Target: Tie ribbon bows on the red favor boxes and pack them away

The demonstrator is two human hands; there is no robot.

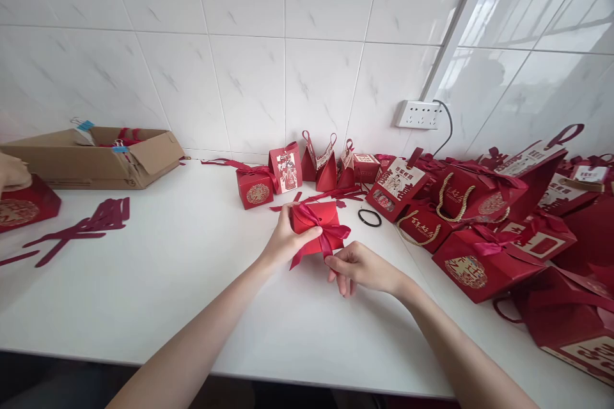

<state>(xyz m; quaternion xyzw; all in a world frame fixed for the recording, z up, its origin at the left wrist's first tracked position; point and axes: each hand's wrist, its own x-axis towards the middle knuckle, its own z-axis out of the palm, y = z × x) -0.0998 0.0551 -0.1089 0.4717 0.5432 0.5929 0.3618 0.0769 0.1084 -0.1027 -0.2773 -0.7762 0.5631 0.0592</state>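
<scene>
With fingers of left hand, gripping red box at its left side; with right hand, pinching one tail of its bow. Holding box between front and back edges of bench. Apparently adjusting bow; calls for steadying box, drawing tail evenly.

"百年好合" in gold on a rope-handled red bag
</scene>
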